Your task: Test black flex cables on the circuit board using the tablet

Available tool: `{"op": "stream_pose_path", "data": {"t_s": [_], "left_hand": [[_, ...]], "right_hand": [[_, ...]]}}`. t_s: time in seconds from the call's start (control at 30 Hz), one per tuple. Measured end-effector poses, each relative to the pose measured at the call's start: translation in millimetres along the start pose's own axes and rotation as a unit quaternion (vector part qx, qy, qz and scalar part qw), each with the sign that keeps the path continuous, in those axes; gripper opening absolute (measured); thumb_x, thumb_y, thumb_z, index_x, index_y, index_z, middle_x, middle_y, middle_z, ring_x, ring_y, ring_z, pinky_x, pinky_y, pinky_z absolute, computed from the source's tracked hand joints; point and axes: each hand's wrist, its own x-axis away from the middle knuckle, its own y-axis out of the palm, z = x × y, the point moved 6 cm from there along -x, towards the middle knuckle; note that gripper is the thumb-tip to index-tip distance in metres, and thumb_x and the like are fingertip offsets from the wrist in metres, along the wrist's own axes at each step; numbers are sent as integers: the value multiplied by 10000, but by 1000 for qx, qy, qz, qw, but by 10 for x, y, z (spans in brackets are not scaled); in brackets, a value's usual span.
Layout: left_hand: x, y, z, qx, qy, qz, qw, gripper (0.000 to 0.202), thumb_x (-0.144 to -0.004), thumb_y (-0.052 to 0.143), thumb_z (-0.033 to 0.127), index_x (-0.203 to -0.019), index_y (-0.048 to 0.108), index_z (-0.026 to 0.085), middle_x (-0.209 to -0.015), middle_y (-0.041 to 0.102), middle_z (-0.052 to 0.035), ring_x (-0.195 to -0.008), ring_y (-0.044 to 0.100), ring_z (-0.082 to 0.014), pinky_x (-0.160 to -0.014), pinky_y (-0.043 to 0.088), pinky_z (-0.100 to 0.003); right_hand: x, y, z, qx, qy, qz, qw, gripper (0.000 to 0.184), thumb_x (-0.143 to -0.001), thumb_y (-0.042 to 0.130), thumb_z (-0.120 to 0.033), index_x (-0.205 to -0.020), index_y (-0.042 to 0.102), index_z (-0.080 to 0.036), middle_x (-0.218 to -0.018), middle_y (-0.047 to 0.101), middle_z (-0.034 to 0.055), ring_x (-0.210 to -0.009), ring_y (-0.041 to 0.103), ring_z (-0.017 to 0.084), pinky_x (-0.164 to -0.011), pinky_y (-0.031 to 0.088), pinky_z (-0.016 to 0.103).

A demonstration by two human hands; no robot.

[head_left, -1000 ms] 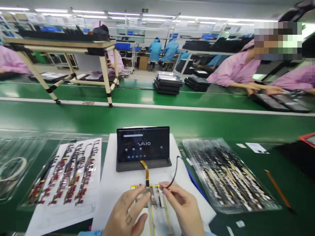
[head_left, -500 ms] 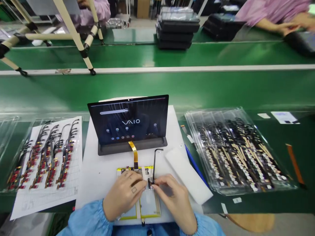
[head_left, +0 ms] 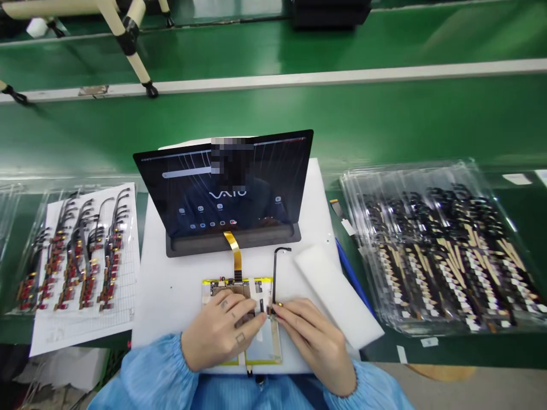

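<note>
Head cam: right hand (head_left: 314,339) has the black cable (head_left: 274,279) pinched near its lower end, by the yellow-edged panel's (head_left: 267,344) right edge. Left hand (head_left: 222,327) curls over the panel, can't tell if it's gripping anything. Decent gap between panel and tablet (head_left: 192,191).

At the right edge of a flat, yellow-edged assembly (head_left: 267,344) lying partly covered before me, I pinch the lower end of a slender black cable (head_left: 274,276) that runs away from me and hooks right at its tip
</note>
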Motion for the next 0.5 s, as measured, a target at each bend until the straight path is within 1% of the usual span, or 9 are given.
{"op": "stream_pose_path", "data": {"t_s": [0.1, 0.2, 0.3, 0.4, 0.5], "left_hand": [[2, -24, -15, 31, -7, 10, 999, 198, -848, 466, 72, -1008, 578, 105, -898, 591, -88, -777, 529, -205, -668, 490, -358], [-18, -50, -34, 47, -15, 22, 999, 173, -867, 460, 81, -992, 578, 101, -893, 595, -93, -782, 526, -205, -654, 497, -350], [-29, -63, -47, 55, -20, 31, 998, 164, -873, 461, 83, -983, 581, 104, -895, 597, -96, -784, 528, -200, -651, 502, -343], [-20, -58, -52, 64, -22, 32, 997, 165, -873, 465, 84, -983, 585, 109, -900, 598, -97, -788, 532, -200, -645, 503, -343], [-7, -52, -58, 65, -23, 33, 997, 172, -874, 459, 86, -990, 584, 106, -907, 600, -100, -787, 533, -200, -638, 501, -346]], "right_hand": [[0, -2, 14, -2, 11, 9, 1000, 316, -866, 496, -36, -1122, 582, -200, -863, 596, 56, -792, 558, 164, -672, 531, 286], [-1, 33, 18, -2, 16, 1, 1000, 299, -860, 502, -26, -1099, 586, -184, -849, 580, 61, -793, 542, 167, -659, 523, 287], [-2, 60, 16, 0, 14, -9, 1000, 299, -854, 495, -7, -1090, 582, -169, -845, 562, 64, -792, 529, 164, -650, 513, 285], [-4, 61, 4, 7, -1, -9, 1000, 293, -858, 483, -4, -1084, 580, -163, -840, 556, 62, -776, 520, 157, -633, 505, 276], [-3, 50, 10, 7, 2, -4, 1000, 290, -864, 479, -9, -1088, 578, -164, -839, 556, 60, -768, 521, 152, -639, 506, 269]]}}
